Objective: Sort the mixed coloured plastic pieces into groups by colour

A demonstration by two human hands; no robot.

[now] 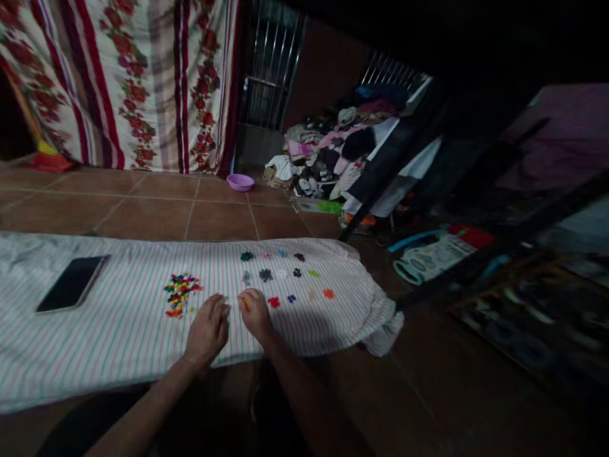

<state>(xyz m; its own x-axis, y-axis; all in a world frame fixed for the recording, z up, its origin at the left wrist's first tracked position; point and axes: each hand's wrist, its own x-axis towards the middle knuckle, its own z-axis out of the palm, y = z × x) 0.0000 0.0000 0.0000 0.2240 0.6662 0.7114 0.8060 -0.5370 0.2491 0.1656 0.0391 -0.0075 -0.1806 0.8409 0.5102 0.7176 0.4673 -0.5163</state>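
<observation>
My left hand (208,325) is just right of a mixed pile of small coloured pieces (181,289), its fingers curled together; what they hold, if anything, is too small to make out. Close beside it, my right hand (255,312) bends its fingers down around small yellow pieces (247,304) on the striped cloth (128,317). Beyond and to the right lie little one-colour heaps: red (273,303), dark blue (292,298), beige (311,294), orange (328,294), dark grey (265,275), black (297,273), lime green (313,273), dark green (246,256) and several others.
A dark-screened phone (72,284) lies on the cloth at the left. On the tiled floor beyond are a purple basin (240,183) and a large heap of clothes (333,149). A flowered curtain (162,82) hangs behind. Dark slanting poles cross the right side.
</observation>
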